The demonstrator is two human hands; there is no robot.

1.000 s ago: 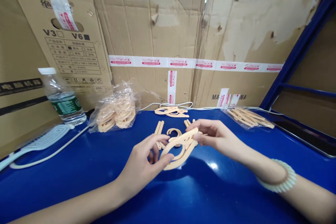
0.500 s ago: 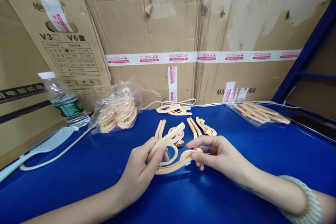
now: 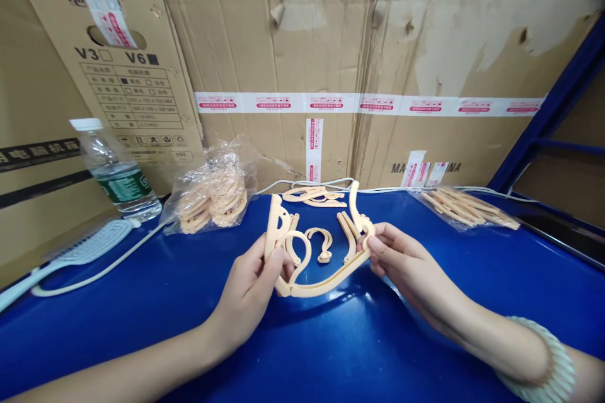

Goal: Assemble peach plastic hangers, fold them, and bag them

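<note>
A peach-coloured plastic folding hanger [image 3: 326, 286] is held up between my two hands, above the blue table. My left hand [image 3: 258, 286] pinches its left end, where one arm stands upright beside a curved hook-like loop. At the other end, my right hand [image 3: 394, 252] grips the joint with thumb and fingers; a second arm points up from there. Behind the hanger lie a loose hook piece [image 3: 322, 242] and two thin curved strips [image 3: 347, 233]. Fingertips of both hands are partly hidden by the hanger.
A clear bag of peach parts [image 3: 212, 195], a water bottle [image 3: 120, 179] and a pale hairbrush [image 3: 89, 245] are at left. More parts [image 3: 314, 196] lie at the back by a white cable. A bag of strips [image 3: 467, 208] and a dark flat device [image 3: 562, 230] are at right. Cardboard [image 3: 265, 50] walls the back.
The hanger has been raised and its arms swung upright at both ends. My right hand has moved slightly right and up, closing on the joint. The view has shifted a little.
</note>
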